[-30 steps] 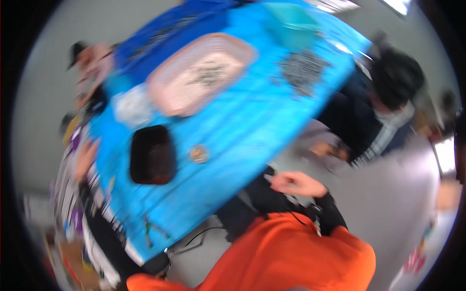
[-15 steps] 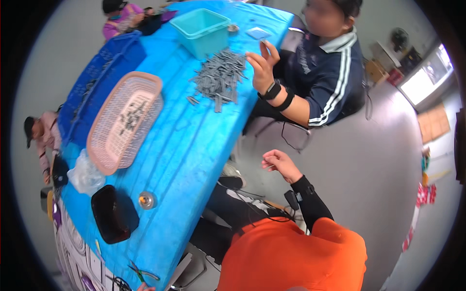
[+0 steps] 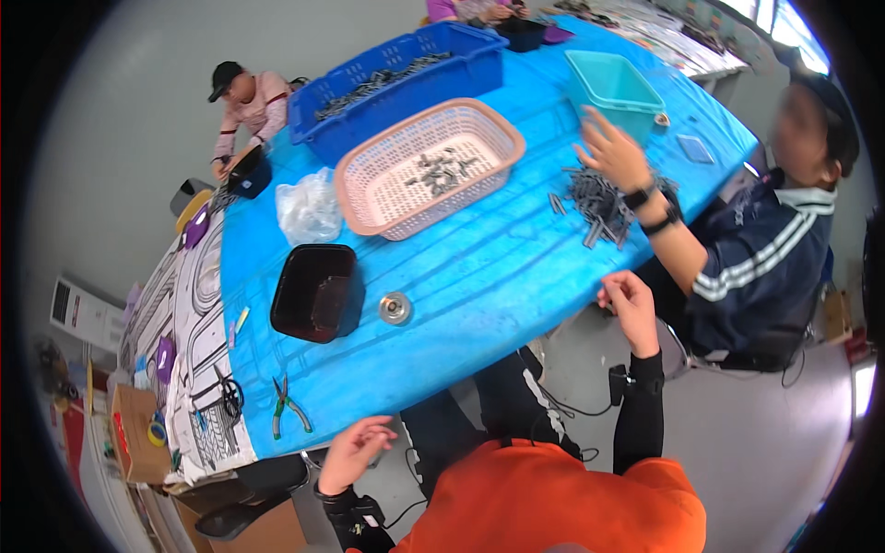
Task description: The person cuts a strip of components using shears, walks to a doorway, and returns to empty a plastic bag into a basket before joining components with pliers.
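Observation:
My left hand (image 3: 358, 452) is just off the table's front edge, fingers stretched out with nothing in them. Nearest to it, a pair of green-handled pliers (image 3: 291, 408) lies on the blue table covering with its jaws apart. My right hand (image 3: 632, 311) hovers by the table edge, fingers curled in toward the thumb; whether something small is between them I cannot make out. Beyond it lies a heap of dark grey strips (image 3: 599, 207), partly hidden by a co-worker's hand (image 3: 616, 155). A small round metal dish (image 3: 395, 308) stands beside an upright black bin (image 3: 318, 293).
A pink mesh basket (image 3: 502, 138) holds several small grey pieces. Behind it stands a blue crate (image 3: 332, 143) with dark strips. A teal tub (image 3: 622, 88), a clear plastic bag (image 3: 309, 206) and black scissors (image 3: 230, 394) are also around. Other people sit at the table's far side.
My view has turned left, bringing my left hand fully into sight, apart from the pliers. My right hand is now close to the table edge. The co-worker's hand has moved over the strips.

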`<move>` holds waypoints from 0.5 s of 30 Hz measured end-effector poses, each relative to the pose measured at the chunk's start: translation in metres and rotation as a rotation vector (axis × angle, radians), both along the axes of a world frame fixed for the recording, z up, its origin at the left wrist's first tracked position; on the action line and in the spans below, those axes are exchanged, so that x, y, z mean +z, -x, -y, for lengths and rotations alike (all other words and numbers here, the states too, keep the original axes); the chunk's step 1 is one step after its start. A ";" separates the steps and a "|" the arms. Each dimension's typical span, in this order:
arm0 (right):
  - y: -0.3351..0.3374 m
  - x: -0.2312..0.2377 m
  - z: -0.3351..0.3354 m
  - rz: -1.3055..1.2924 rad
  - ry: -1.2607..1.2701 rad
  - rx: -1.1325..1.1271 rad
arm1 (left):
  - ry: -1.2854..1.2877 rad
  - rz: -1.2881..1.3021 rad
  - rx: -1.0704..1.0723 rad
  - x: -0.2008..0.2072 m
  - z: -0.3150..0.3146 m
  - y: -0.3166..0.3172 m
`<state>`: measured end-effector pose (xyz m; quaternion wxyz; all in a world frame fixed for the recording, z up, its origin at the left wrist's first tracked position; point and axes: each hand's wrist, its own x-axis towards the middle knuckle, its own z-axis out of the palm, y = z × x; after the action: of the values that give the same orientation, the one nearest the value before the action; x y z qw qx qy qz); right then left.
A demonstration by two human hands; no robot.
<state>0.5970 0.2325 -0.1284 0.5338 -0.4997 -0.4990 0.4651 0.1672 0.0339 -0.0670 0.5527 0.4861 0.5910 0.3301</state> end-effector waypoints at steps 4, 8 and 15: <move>0.004 -0.002 -0.007 0.074 0.009 0.016 | 0.059 -0.095 -0.084 -0.002 -0.002 -0.030; -0.002 -0.003 -0.016 0.097 -0.039 -0.114 | 0.151 -0.089 -0.168 -0.017 -0.007 -0.036; 0.018 0.077 -0.019 0.760 -0.822 -0.589 | 0.056 -0.013 0.127 -0.018 -0.006 -0.033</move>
<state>0.5794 0.2510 -0.0510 0.5731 -0.5005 -0.6334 -0.1408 0.2002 0.0403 -0.0855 0.5403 0.4341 0.6331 0.3448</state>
